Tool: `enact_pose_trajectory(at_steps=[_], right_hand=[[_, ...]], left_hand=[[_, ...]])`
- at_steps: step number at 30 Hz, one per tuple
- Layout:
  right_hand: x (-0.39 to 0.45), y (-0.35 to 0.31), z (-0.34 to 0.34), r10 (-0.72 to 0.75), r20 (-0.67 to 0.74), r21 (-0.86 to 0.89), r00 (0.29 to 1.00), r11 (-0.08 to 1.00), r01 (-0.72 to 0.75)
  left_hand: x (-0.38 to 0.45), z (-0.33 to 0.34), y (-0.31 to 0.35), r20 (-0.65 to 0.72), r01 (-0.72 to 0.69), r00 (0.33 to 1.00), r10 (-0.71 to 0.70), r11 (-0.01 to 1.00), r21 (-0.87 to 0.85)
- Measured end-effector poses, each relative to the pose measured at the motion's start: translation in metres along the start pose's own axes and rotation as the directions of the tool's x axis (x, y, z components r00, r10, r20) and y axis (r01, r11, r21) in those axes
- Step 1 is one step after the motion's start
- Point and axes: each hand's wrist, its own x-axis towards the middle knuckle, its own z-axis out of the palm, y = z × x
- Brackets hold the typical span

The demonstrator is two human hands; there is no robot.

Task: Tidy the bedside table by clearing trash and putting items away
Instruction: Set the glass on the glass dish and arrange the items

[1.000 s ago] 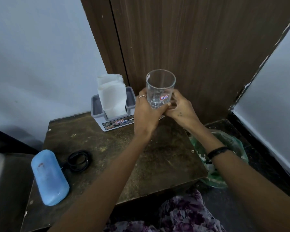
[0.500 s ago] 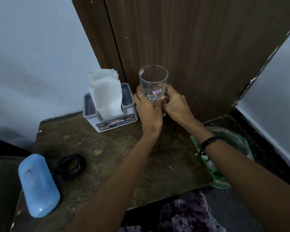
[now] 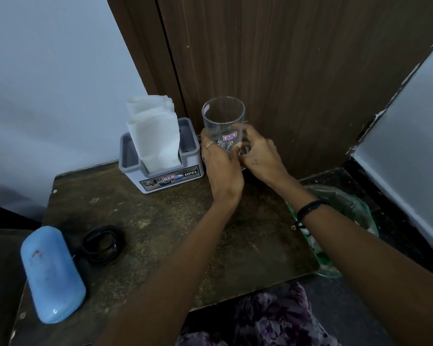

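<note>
Right now both hands hold a clear drinking glass [image 3: 223, 123] upright at the back edge of the table [image 3: 160, 233], just in front of the brown wooden panel [image 3: 285, 71]. Left hand [image 3: 221, 168] wraps the lower part of the glass from its left side, fingers [image 3: 206, 143] curled round it, a ring on one of them. Right hand [image 3: 259, 152] grips the lower right side, its fingers curled against the glass wall. Whether the base of the glass touches the table cannot be told, since the hands hide it. A small sticker with handwritten marks sits on the side of the glass facing the camera.

Just left of the glass stands a grey napkin holder [image 3: 160, 168] with white paper napkins [image 3: 153, 136] rising out of it. Well apart from the glass, toward the front left corner of the table, lies a light blue case [image 3: 51, 273], and just beside that a coiled black cable [image 3: 101, 245]. Right of the glass and lower, on the dark floor beside the table, is a green plastic bag [image 3: 348, 208], partly hidden by the right forearm, which wears a black wristband [image 3: 309, 208]
</note>
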Motion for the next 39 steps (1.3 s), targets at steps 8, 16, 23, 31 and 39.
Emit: enact_pose_trajectory(at_steps=[8,16,23,31,39], right_hand=[[-0.001,0.003,0.002,-0.025,0.027,-0.007,0.999,1.0,0.025],[-0.002,0.007,0.007,-0.066,0.01,-0.011,0.998,0.998,0.066],[-0.006,0.009,0.017,-0.089,-0.096,-0.026,0.991,0.996,0.087],[-0.019,0.019,0.028,-0.005,-0.105,0.092,0.995,0.996,0.015],[-0.022,0.027,0.034,0.052,-0.105,-0.04,0.993,0.998,-0.056]], left_hand=[[-0.002,0.0,-0.007,0.003,0.044,0.999,-0.044,0.999,0.017],[-0.002,-0.003,-0.007,0.034,0.047,0.998,-0.049,0.998,0.052],[-0.005,-0.011,-0.006,0.071,0.028,0.997,-0.028,1.0,0.0],[-0.054,-0.024,-0.022,0.032,0.031,0.999,-0.031,0.999,-0.022],[-0.057,-0.02,-0.031,0.054,0.16,0.986,-0.161,0.987,0.019]])
